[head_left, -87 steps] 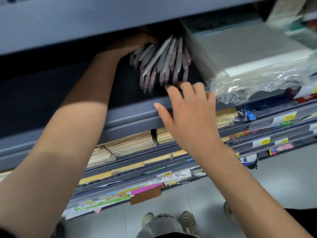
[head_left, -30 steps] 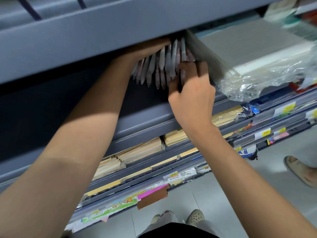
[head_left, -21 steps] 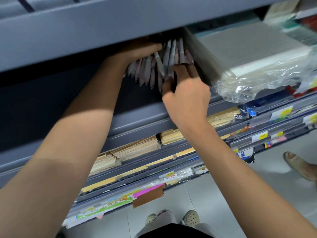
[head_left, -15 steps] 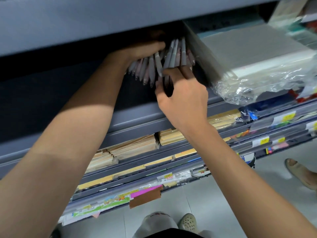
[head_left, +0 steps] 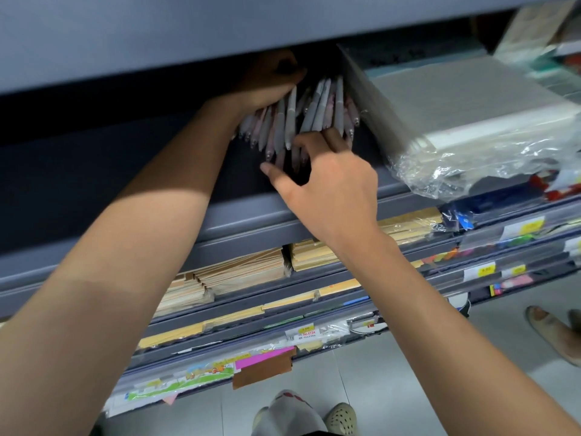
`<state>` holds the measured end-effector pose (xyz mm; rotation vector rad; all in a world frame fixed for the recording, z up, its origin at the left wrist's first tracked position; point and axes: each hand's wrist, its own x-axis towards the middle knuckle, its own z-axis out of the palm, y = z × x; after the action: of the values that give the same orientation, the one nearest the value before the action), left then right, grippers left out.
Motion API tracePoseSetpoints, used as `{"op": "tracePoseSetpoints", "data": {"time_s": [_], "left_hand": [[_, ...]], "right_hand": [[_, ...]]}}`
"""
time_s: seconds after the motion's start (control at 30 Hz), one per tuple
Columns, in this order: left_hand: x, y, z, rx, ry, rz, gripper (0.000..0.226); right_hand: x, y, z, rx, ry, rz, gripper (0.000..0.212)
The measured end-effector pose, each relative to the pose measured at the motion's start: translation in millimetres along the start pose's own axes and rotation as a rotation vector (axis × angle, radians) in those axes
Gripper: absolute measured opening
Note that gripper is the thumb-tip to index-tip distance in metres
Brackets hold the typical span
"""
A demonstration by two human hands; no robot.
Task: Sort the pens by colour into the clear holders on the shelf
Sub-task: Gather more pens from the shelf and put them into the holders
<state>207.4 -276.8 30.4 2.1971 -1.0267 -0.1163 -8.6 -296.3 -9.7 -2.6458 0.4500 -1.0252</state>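
A bunch of grey and pale pink pens (head_left: 290, 121) lies fanned out on a dark shelf (head_left: 125, 184), tips pointing toward me. My left hand (head_left: 267, 86) reaches deep under the upper shelf and is closed over the far ends of the left group of pens. My right hand (head_left: 327, 180) is at the near ends, with fingertips touching the right group of pens and thumb spread out to the left. No clear holder can be made out in the dark recess.
A plastic-wrapped pack of white paper (head_left: 465, 121) sits right beside the pens. Lower shelves hold stacks of brown envelopes (head_left: 239, 275) and price labels (head_left: 522, 228). Another person's sandalled foot (head_left: 550, 332) stands on the tiled floor at the right.
My right hand has slid down from gripping among the pens to their near ends, its thumb opening out leftward. My left hand has stayed closed on the far ends.
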Motion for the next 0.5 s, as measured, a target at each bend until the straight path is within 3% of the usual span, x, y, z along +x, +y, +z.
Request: {"op": "tracePoseSetpoints", "data": {"time_s": [0.23,0.5], "left_hand": [[3.0,0.2,0.1,0.063,-0.145,-0.029,0.043],[4.9,-1.0,-0.3,0.059,-0.188,-0.008,0.042]], "right_hand": [[2.1,-1.9,1.7,0.013,-0.003,0.038,0.05],[-0.5,5.6,-3.9,0.062,-0.098,-0.022,0.053]]}}
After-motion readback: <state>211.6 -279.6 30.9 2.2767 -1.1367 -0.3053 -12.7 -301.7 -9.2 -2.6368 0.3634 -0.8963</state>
